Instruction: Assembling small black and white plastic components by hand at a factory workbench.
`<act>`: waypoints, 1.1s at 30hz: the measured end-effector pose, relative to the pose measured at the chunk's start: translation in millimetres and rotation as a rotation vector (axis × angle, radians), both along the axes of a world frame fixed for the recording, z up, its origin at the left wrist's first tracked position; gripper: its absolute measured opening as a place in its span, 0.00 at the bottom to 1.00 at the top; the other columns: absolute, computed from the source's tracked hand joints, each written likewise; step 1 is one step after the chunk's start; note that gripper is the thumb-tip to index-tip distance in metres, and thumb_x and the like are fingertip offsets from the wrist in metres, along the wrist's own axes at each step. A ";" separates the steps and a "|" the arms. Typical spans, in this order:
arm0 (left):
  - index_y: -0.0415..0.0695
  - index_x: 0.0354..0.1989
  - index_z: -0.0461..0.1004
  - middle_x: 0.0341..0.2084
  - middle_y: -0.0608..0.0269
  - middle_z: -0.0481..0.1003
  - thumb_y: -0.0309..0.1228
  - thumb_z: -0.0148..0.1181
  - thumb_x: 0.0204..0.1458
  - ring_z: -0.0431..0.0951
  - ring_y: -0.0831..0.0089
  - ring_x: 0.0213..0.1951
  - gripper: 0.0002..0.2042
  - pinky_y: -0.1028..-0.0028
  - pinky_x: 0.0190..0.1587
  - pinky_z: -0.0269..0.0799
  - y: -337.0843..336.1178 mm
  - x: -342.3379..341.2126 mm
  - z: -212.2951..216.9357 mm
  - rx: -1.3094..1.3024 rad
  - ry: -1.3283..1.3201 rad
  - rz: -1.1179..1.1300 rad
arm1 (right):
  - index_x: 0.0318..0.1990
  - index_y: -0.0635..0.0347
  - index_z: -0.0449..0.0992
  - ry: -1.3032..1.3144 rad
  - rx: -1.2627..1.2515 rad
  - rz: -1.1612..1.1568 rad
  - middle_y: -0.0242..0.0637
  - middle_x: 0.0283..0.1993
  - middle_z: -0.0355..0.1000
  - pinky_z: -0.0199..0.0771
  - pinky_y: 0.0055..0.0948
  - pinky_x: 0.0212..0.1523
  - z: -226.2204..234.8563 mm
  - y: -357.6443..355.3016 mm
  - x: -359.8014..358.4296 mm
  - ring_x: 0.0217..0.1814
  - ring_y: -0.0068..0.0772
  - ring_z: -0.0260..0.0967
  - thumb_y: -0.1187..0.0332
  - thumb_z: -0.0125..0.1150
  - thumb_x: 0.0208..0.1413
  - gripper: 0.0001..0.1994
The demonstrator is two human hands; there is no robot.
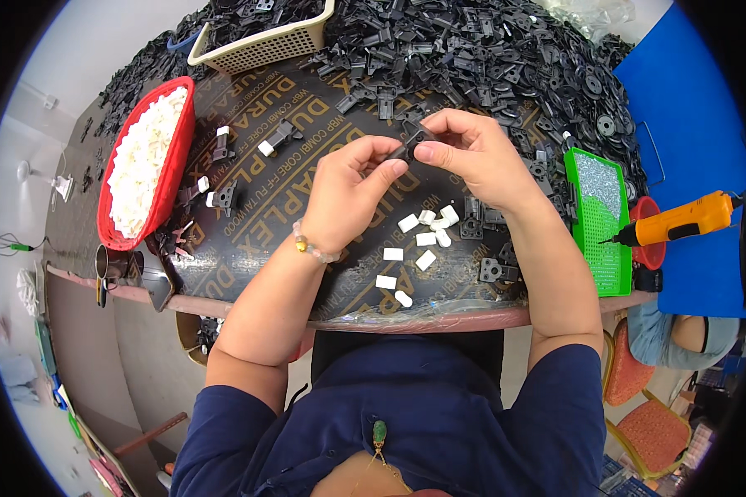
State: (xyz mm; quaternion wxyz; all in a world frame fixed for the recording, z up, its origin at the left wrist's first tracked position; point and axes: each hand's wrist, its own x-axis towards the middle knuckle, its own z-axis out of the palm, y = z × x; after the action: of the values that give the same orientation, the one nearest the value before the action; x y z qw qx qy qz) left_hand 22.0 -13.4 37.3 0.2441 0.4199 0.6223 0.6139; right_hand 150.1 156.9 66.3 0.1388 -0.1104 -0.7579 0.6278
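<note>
Right of the red basket (171, 170), 1 blk plastic part (403, 151) sat btwn 2 hands; cdn't tell whether it was 1 pc or more. L grip (348, 186), nearer the red basket, was clamped on the part's near end, thumb & fingers together on it; R grip (472, 157), farther off, was pinched on the other end, so the part bridged both sets of fingertips. Approx. 10 loose white pcs (393, 254) lay on the surface (265, 186), well right of the red basket. Just right of it: approx. 4 white-capped blk parts (287, 132). Beyond it: 1 cream crate (261, 55) & 1 big blk pile (489, 66), too many to count. Far right of it: 1 green tray (610, 289), 1 red bowl (651, 251), 1 orange driver (682, 229), tip over tray.
</note>
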 end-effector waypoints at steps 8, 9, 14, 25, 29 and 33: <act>0.39 0.45 0.75 0.37 0.63 0.81 0.24 0.62 0.57 0.81 0.74 0.40 0.09 0.76 0.44 0.72 5.3 -22.9 -2.7 0.127 -0.534 0.047 | 0.41 0.61 0.79 -0.093 0.777 0.217 0.37 0.42 0.76 0.70 0.36 0.55 -4.3 -18.9 3.9 0.49 0.41 0.72 0.67 0.73 0.47 0.15; 0.41 0.44 0.75 0.36 0.64 0.81 0.25 0.62 0.57 0.80 0.74 0.40 0.08 0.75 0.44 0.71 5.0 -27.1 -6.0 0.202 -0.697 0.011 | 0.40 0.60 0.80 -0.108 0.818 0.297 0.38 0.45 0.74 0.66 0.40 0.60 -10.3 -25.7 5.9 0.53 0.47 0.67 0.68 0.73 0.44 0.14; 0.48 0.49 0.71 0.37 0.67 0.78 0.25 0.61 0.56 0.78 0.70 0.42 0.13 0.69 0.45 0.70 5.2 -35.6 -17.8 0.295 -0.978 -0.113 | 0.41 0.60 0.79 -0.191 0.908 0.335 0.36 0.43 0.73 0.72 0.36 0.49 -26.9 -34.2 -4.4 0.43 0.40 0.71 0.70 0.71 0.46 0.13; 0.44 0.54 0.60 0.41 0.61 0.77 0.22 0.65 0.54 0.78 0.73 0.42 0.23 0.71 0.45 0.73 9.4 -13.2 -8.8 0.290 -0.737 0.037 | 0.46 0.68 0.72 0.136 -0.621 -0.158 0.41 0.41 0.76 0.80 0.24 0.40 -20.2 -40.5 -19.7 0.40 0.28 0.78 0.78 0.62 0.59 0.09; 0.43 0.53 0.60 0.40 0.61 0.77 0.20 0.66 0.53 0.78 0.75 0.43 0.24 0.73 0.48 0.75 10.7 -4.4 -9.0 0.312 -0.607 0.114 | 0.44 0.68 0.73 0.172 -0.598 -0.195 0.41 0.41 0.77 0.80 0.24 0.40 -24.2 -40.8 -20.9 0.40 0.29 0.78 0.78 0.64 0.58 0.09; 0.42 0.53 0.61 0.41 0.61 0.76 0.19 0.66 0.54 0.78 0.75 0.42 0.22 0.74 0.48 0.75 8.5 -6.1 -4.8 0.318 -0.556 0.085 | 0.46 0.66 0.74 0.128 -0.392 -0.166 0.40 0.43 0.77 0.79 0.25 0.42 -21.5 -34.3 -15.9 0.41 0.28 0.77 0.76 0.67 0.56 0.11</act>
State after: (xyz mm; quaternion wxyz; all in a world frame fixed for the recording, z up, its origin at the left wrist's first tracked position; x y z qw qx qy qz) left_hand 15.9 -4.9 32.5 0.3102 0.2428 0.4450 0.8042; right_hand 134.2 122.6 44.7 0.2137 -0.1570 -0.5994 0.7553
